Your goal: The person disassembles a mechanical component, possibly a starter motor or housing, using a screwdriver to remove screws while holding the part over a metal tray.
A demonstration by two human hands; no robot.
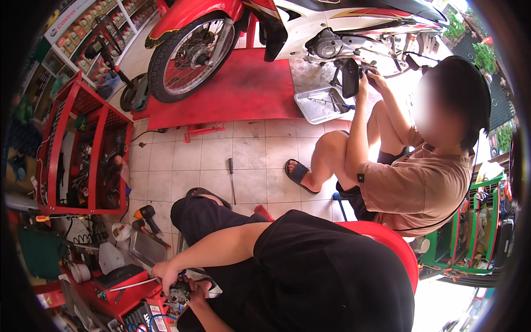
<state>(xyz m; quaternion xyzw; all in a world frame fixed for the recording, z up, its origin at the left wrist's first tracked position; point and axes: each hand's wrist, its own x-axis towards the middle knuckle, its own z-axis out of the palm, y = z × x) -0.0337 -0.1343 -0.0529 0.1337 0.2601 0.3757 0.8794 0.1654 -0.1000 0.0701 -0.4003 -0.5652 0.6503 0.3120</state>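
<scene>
At the lower left my right hand (166, 273) is closed, with a thin metal rod (133, 285) running out from it over a red case. My left hand (197, 294) lies close beside it, fingers curled round a small silver-and-dark metal part (179, 292). The part sits between both hands, and the right fingers are against its upper side. What kind of part it is cannot be made out. My forearms reach left across my dark-clothed body.
A person in a tan shirt (420, 188) sits at right, handling something black near a motorbike (193, 58). A metal tray (315, 112) holds tools. A screwdriver (232, 180) lies on the tiles. Left stand a red tool cart (88, 210), a power drill (146, 214) and a red toolbox (124, 276).
</scene>
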